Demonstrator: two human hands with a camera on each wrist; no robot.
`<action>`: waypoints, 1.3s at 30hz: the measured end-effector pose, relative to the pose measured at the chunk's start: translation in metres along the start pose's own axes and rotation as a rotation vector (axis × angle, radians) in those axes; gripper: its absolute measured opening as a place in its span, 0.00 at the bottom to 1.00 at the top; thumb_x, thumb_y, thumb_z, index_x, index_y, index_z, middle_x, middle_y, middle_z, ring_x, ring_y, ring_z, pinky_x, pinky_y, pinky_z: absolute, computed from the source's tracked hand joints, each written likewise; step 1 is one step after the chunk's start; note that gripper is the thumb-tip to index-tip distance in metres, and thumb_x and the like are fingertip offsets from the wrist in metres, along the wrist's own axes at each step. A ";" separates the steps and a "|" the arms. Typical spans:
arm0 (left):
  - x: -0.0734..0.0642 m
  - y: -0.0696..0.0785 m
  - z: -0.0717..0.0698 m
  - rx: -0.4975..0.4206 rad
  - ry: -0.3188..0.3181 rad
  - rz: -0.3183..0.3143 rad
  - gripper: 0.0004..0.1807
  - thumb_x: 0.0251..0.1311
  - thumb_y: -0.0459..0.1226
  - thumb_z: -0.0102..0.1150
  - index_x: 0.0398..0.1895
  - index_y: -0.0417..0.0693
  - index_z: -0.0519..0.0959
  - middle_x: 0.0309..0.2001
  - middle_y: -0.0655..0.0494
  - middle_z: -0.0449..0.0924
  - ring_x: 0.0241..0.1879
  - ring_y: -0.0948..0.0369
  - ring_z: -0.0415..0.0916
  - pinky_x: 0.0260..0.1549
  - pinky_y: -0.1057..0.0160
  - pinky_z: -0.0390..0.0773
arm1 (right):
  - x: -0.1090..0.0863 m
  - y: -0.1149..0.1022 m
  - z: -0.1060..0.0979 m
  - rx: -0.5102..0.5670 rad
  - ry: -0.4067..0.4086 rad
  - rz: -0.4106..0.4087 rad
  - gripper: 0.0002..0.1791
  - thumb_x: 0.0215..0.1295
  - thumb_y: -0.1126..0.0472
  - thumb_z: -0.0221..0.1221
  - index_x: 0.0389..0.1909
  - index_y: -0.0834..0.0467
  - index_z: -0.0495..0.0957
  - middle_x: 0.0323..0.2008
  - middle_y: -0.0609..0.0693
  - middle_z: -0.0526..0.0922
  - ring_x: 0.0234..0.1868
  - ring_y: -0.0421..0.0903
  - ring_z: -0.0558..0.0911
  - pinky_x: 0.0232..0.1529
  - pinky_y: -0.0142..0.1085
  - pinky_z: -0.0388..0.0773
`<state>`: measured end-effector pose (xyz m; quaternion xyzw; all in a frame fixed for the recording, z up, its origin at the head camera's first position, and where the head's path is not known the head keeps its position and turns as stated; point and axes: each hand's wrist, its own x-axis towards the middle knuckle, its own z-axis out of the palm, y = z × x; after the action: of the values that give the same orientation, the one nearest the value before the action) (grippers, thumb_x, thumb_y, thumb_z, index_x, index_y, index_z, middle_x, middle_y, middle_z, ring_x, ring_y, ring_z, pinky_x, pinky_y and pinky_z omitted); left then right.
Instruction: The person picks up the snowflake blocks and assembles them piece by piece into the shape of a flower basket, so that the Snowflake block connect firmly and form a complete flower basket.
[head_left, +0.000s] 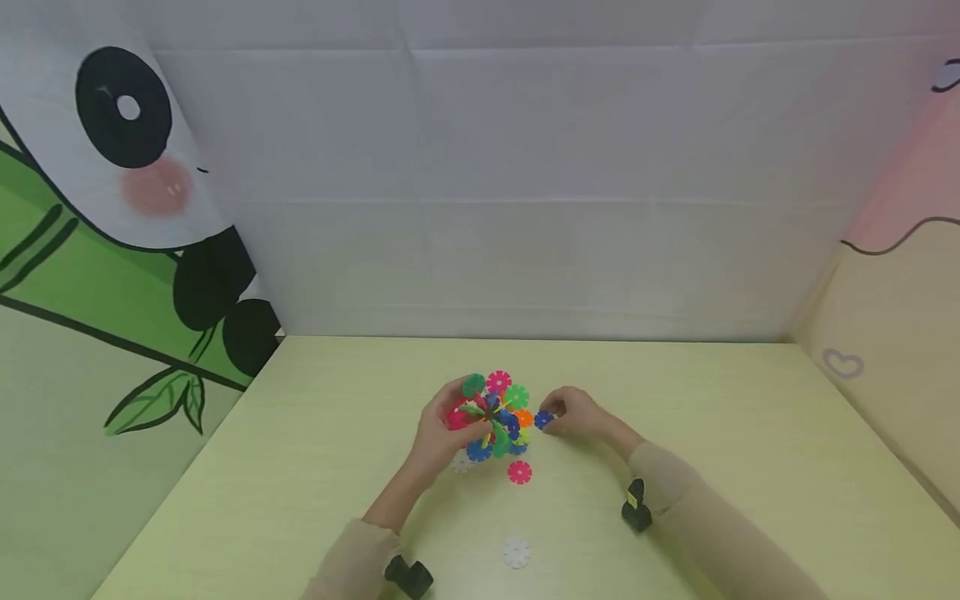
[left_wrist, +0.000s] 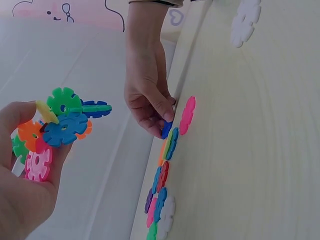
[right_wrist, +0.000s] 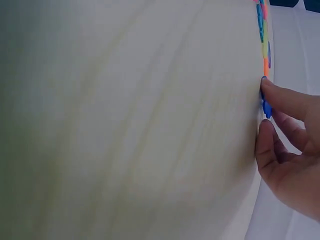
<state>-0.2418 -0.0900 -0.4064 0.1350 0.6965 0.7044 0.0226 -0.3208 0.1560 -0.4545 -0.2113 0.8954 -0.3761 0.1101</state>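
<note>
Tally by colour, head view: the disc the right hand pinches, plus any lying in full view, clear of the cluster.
Blue: 1, blue disc in the right hand
Pink: 1, pink disc
White: 1, white disc
Total: 3

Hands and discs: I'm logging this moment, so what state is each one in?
Disc cluster: joined together, held above the table.
Left hand: fingers gripping that cluster.
Blue disc: apart from the cluster, pinched.
Right hand: fingers pinching that disc.
Lone pink disc: loose, flat on the table.
Nearest white disc: loose, flat on the table.
Other table discs: lying flat; whether any are joined is unclear.
</note>
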 end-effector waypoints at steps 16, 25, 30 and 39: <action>0.004 -0.001 0.013 -0.052 0.035 0.016 0.32 0.49 0.27 0.63 0.59 0.49 0.66 0.54 0.45 0.70 0.48 0.56 0.74 0.43 0.63 0.77 | -0.048 -0.049 -0.013 0.402 0.160 0.020 0.13 0.55 0.72 0.58 0.42 0.69 0.73 0.31 0.57 0.80 0.33 0.57 0.81 0.33 0.43 0.81; 0.004 -0.002 0.021 -0.064 0.091 0.055 0.32 0.48 0.27 0.63 0.59 0.44 0.65 0.57 0.42 0.68 0.53 0.51 0.71 0.45 0.65 0.76 | -0.069 -0.090 -0.007 0.589 0.311 0.034 0.14 0.55 0.71 0.59 0.42 0.70 0.73 0.32 0.60 0.78 0.34 0.56 0.82 0.35 0.44 0.80; 0.003 -0.001 0.022 -0.044 0.096 0.061 0.32 0.49 0.27 0.63 0.60 0.47 0.65 0.57 0.42 0.68 0.51 0.50 0.72 0.42 0.65 0.77 | -0.068 -0.095 -0.003 0.565 0.367 0.027 0.12 0.54 0.72 0.59 0.41 0.70 0.75 0.30 0.59 0.79 0.32 0.57 0.82 0.32 0.44 0.80; 0.000 0.002 0.025 -0.088 0.122 0.078 0.33 0.49 0.26 0.63 0.60 0.47 0.65 0.55 0.42 0.69 0.49 0.50 0.74 0.41 0.64 0.78 | -0.064 -0.098 0.004 0.583 0.469 0.053 0.12 0.55 0.72 0.60 0.41 0.68 0.75 0.31 0.58 0.79 0.31 0.51 0.82 0.30 0.38 0.81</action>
<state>-0.2364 -0.0657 -0.4048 0.1179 0.6592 0.7415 -0.0415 -0.2334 0.1216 -0.3842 -0.0561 0.7567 -0.6505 -0.0328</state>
